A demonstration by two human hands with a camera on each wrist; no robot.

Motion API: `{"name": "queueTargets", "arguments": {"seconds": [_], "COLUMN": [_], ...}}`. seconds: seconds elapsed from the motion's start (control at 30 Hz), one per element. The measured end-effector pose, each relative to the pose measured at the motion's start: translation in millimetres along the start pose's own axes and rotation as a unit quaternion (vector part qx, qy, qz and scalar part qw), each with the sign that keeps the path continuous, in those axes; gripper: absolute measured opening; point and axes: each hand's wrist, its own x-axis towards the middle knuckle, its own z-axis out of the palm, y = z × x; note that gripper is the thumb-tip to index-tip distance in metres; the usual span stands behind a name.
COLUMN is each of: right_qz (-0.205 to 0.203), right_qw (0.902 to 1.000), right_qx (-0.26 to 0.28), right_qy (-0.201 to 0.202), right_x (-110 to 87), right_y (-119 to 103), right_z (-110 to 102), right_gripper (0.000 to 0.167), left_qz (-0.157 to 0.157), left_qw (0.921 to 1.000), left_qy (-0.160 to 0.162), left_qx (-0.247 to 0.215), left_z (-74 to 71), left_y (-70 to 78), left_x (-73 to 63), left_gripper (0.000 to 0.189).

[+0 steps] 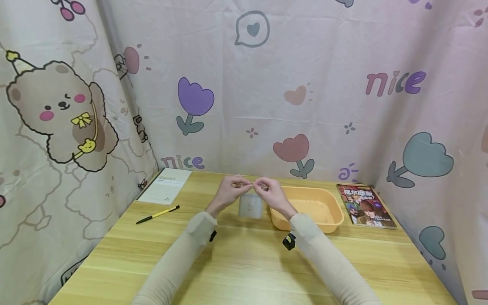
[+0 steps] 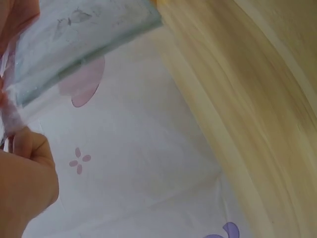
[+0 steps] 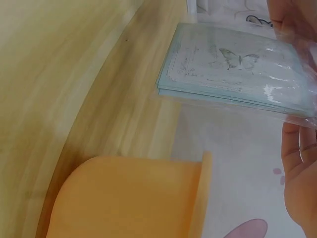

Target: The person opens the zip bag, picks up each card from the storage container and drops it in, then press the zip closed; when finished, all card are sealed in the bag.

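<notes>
A clear plastic bag (image 1: 250, 206) hangs in front of me above the table, holding a stack of pale blue-green cards (image 3: 233, 64) with a butterfly print on the front one. My left hand (image 1: 231, 189) pinches its upper edge on one side. Close beside it, my right hand (image 1: 270, 191) grips the same edge, the fingertips of both hands nearly meeting. In the left wrist view the left hand (image 2: 32, 173) has curled fingers at the bag's edge. The right wrist view has the right hand (image 3: 302, 168) partly cut off by the frame, so its fingertips are hidden.
Just right of the bag stands an orange plastic basin (image 1: 337, 212), partly behind my right wrist. A comic-style magazine (image 1: 366, 205) lies farther right. On the left are a white notepad (image 1: 164, 186) and a yellow-and-black pen (image 1: 158, 214). A printed curtain (image 1: 248, 84) rises behind the table.
</notes>
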Motion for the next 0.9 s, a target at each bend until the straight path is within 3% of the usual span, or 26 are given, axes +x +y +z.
{"name": "queueTargets", "arguments": {"seconds": [0.17,0.37,0.63,0.77,0.9], "right_qz": [0.008,0.023,0.050,0.052,0.063], "right_qw": [0.9994,0.9980,0.9968,0.9971,0.9968], "right_qx": [0.014,0.003,-0.052,-0.052,-0.035], "right_qy": [-0.031,-0.059,-0.034,-0.020,-0.035], "right_x": [1.8,3.4,11.6,17.3,20.4], "right_y": [4.4,14.1,24.4,26.9,29.6], "right_z": [-0.9,-4.3,-3.7,-2.3,-1.2], "right_gripper": [0.019,0.021,0.018,0.019,0.019], "left_qz": [-0.038,-0.059,-0.086,-0.090,-0.095], "left_qw": [0.9982,0.9937,0.9885,0.9882,0.9882], "left_qy": [-0.045,-0.089,-0.062,-0.046,-0.034], "left_qx": [-0.010,0.033,0.108,0.116,0.115], "left_z": [-8.1,-17.1,-21.7,-21.4,-21.6], "left_y": [-6.6,-19.4,-28.5,-30.2,-35.2], "left_x": [1.2,3.8,9.5,13.3,15.7], "left_gripper": [0.016,0.014,0.014,0.015,0.014]}}
